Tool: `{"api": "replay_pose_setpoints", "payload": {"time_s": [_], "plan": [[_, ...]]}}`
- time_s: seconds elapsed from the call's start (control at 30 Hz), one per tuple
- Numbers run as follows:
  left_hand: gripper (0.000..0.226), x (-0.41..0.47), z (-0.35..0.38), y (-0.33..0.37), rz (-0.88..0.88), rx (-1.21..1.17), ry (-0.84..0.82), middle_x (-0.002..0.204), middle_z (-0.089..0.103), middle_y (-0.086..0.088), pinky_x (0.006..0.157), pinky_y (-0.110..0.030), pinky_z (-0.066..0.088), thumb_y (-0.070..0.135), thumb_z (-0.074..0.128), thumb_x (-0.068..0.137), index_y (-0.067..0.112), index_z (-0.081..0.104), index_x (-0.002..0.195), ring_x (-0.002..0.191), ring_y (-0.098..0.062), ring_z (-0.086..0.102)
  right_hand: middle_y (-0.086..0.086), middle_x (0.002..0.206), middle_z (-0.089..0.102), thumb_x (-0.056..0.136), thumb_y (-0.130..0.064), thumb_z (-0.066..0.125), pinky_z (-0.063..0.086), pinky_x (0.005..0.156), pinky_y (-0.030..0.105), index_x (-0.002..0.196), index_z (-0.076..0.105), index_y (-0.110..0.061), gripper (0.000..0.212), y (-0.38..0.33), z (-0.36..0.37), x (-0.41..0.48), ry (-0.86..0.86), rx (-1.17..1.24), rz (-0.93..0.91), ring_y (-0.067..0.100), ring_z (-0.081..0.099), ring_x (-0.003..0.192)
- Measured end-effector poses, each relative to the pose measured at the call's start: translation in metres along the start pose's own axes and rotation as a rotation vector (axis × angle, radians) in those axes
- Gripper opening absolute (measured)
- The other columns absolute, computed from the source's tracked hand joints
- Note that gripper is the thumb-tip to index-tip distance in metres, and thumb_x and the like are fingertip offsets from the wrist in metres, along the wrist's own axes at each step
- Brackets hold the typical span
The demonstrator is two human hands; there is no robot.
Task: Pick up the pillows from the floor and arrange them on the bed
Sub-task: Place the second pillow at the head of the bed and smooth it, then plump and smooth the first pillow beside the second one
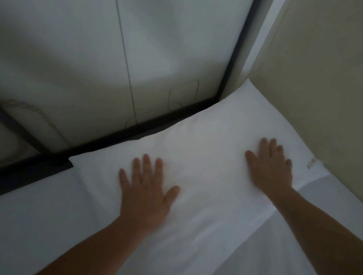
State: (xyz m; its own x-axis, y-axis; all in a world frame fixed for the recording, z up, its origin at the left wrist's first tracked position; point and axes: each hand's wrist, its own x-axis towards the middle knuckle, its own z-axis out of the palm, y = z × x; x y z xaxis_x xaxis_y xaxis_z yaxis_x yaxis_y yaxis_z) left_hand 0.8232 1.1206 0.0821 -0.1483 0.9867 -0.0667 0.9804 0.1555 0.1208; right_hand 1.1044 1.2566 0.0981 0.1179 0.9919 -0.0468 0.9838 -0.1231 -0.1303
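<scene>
Pillow, white plump fabric one (207, 156), lay flat on white-sheeted bed (32, 234). My left hand (146, 190) and right hand (270, 166) pressed palms-down on it, fingers spread, well apart. Behind: black frame rail (112, 139), cream padded headboard (328, 82).

from my feed i see two bare forearms coming in from the bottom edge, with no sleeve showing on either one up to the frame's edge. the left hand (146, 190) and the right hand (270, 164) are both bare: no gloves, and i can make out no rings, watch or bands at the wrists. the picture is dim and slightly blurred, so i cannot tell fingernail detail.
</scene>
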Motion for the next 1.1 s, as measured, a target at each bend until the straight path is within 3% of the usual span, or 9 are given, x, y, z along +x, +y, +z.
{"api": "replay_pose_setpoints", "payload": {"time_s": [0.1,0.23,0.37,0.47,0.57,0.67,0.77,0.9,1.1], "plan": [[0.075,-0.037,0.005,0.030,0.211,-0.054,0.011,0.154,0.016,-0.015,0.111,-0.060,0.015,0.061,0.019,0.088,0.015,0.020,0.146,0.141,-0.034,0.016,0.005,0.158,-0.001,0.092,-0.058,0.019,0.008,0.113,0.051,0.148,0.005,-0.025,0.067,-0.050,0.006,-0.052,-0.017,-0.001,-0.386,0.025,-0.002,0.144],[0.071,-0.095,0.018,-0.005,0.094,-0.025,0.065,0.147,0.037,-0.014,0.102,-0.059,0.030,0.055,0.040,0.081,0.004,0.050,0.131,0.134,-0.030,0.035,0.004,0.153,0.026,0.087,-0.058,0.028,0.019,0.110,0.058,0.143,0.031,-0.027,0.064,-0.104,0.034,-0.154,-0.067,-0.166,-0.888,0.031,0.017,0.141],[0.062,-0.139,0.005,-0.073,0.132,0.121,0.096,0.144,0.042,-0.011,0.106,-0.051,0.021,0.052,0.023,0.088,0.009,0.050,0.123,0.144,-0.018,0.005,-0.005,0.146,0.041,0.093,-0.048,0.037,0.030,0.110,0.037,0.139,0.038,-0.031,0.048,-0.128,0.046,-0.218,-0.178,-0.012,-1.174,0.014,0.032,0.136],[0.047,-0.163,-0.026,-0.121,0.218,0.081,-0.054,0.143,0.046,0.005,0.112,-0.036,0.010,0.041,0.020,0.094,0.014,0.049,0.119,0.142,-0.010,-0.005,0.001,0.154,0.024,0.098,-0.045,0.033,0.016,0.115,0.041,0.145,0.025,-0.029,0.051,-0.150,0.030,-0.193,-0.147,0.259,-1.127,0.016,0.017,0.142],[0.041,-0.174,-0.051,-0.153,0.300,0.065,-0.092,0.151,-0.027,0.019,0.106,-0.021,-0.018,0.031,0.013,0.102,0.022,0.049,0.119,0.131,0.001,-0.027,0.001,0.156,0.005,0.097,-0.045,0.026,0.009,0.115,0.045,0.147,0.014,-0.022,0.056,-0.187,0.015,-0.122,0.023,0.167,-0.590,0.021,0.006,0.144],[0.043,-0.196,-0.038,-0.161,0.251,-0.011,-0.114,0.146,0.042,-0.002,0.114,-0.035,-0.001,0.044,0.015,0.092,0.024,0.049,0.109,0.140,-0.002,0.009,0.004,0.158,0.008,0.097,-0.048,0.020,0.005,0.115,0.043,0.147,0.013,-0.020,0.058,-0.230,0.027,-0.108,-0.157,0.017,-0.446,0.022,0.005,0.144],[0.039,-0.214,-0.021,-0.155,0.327,0.103,0.060,0.155,0.015,-0.014,0.114,-0.040,0.000,0.035,0.010,0.095,0.026,0.046,0.106,0.102,-0.005,0.062,-0.006,0.155,0.020,0.095,-0.057,0.021,0.007,0.114,0.035,0.144,0.017,-0.038,0.053,-0.281,0.050,-0.188,-0.402,0.237,-0.865,0.009,0.012,0.141],[0.041,-0.241,-0.043,-0.160,0.379,-0.065,-0.017,0.126,0.062,-0.005,0.108,-0.045,0.017,0.040,0.029,0.091,0.023,0.057,0.116,0.097,-0.014,0.068,-0.003,0.155,0.022,0.095,-0.054,0.028,0.008,0.115,0.033,0.145,0.018,-0.035,0.054,-0.308,0.033,-0.254,-0.440,0.254,-0.878,0.007,0.013,0.141],[0.058,-0.234,-0.121,-0.208,0.347,-0.268,-0.201,0.133,0.056,-0.013,0.100,-0.055,0.040,0.044,0.030,0.087,0.012,0.052,0.130,0.119,-0.029,0.054,0.002,0.153,0.028,0.097,-0.046,0.034,0.016,0.112,0.035,0.144,0.029,-0.026,0.051,-0.336,-0.020,-0.285,-0.426,0.191,-0.591,0.018,0.026,0.138]]}}
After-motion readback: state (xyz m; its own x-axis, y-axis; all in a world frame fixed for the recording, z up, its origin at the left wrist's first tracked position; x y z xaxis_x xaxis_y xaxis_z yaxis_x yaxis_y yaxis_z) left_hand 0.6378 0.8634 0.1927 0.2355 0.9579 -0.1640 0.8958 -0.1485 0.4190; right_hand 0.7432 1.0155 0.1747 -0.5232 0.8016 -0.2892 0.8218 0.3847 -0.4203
